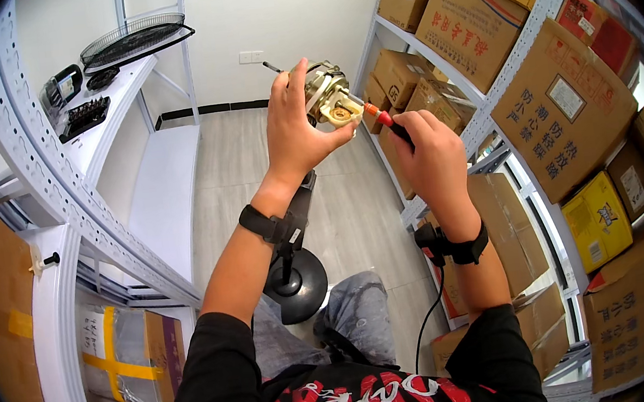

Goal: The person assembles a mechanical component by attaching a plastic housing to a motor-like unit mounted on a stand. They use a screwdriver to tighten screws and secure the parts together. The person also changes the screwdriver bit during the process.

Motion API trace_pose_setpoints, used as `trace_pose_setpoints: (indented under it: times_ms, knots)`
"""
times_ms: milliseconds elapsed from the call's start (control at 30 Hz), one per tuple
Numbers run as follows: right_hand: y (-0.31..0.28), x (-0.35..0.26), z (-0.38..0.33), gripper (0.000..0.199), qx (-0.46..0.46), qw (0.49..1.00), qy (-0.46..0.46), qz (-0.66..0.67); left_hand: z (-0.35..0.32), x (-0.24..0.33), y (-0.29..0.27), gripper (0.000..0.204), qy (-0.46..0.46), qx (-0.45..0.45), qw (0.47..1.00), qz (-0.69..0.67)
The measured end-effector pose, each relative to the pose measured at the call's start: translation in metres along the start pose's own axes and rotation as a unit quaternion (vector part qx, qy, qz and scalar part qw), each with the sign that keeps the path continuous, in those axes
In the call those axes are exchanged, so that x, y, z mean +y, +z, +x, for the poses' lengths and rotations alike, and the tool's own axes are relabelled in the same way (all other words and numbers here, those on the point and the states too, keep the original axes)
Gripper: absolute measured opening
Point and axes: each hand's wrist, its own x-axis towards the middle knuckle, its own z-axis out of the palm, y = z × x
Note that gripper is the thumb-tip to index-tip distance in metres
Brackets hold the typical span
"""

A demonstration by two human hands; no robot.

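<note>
A bare fan motor with a cream plastic gear housing is held up in front of me, its thin shaft pointing to the far left. My left hand grips it from the left, thumb along the near side and fingers over the top. From the right, my right hand closes around the black end of a red-and-black screwdriver. Its tip meets the housing's right side; the exact contact spot is too small to make out. Below the motor stands a dark fan pole with a round black base, partly covered by my left wrist.
On the left shelf lie a round black fan grille and a black bit set. Racks of cardboard boxes rise close on my right. A taped parcel sits low on the left. A black cable hangs from my right wrist strap.
</note>
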Motion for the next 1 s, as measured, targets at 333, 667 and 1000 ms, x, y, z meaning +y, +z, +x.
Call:
trace_pose_setpoints:
  times_ms: [333, 667, 1000]
  knots:
    - [0.001, -0.001, 0.007, 0.017, -0.069, 0.979, 0.129, 0.144, 0.000, -0.005, -0.002, 0.107, -0.005, -0.002, 1.000, -0.001]
    - [0.000, -0.005, 0.005, 0.020, 0.070, 0.995, -0.057, -0.039, 0.000, -0.003, -0.005, 0.108, -0.009, -0.012, 1.000, -0.016]
    - [-0.002, -0.008, 0.007, 0.016, -0.064, 0.984, 0.121, 0.116, 0.002, -0.007, -0.006, 0.106, -0.001, -0.012, 1.000, -0.011]
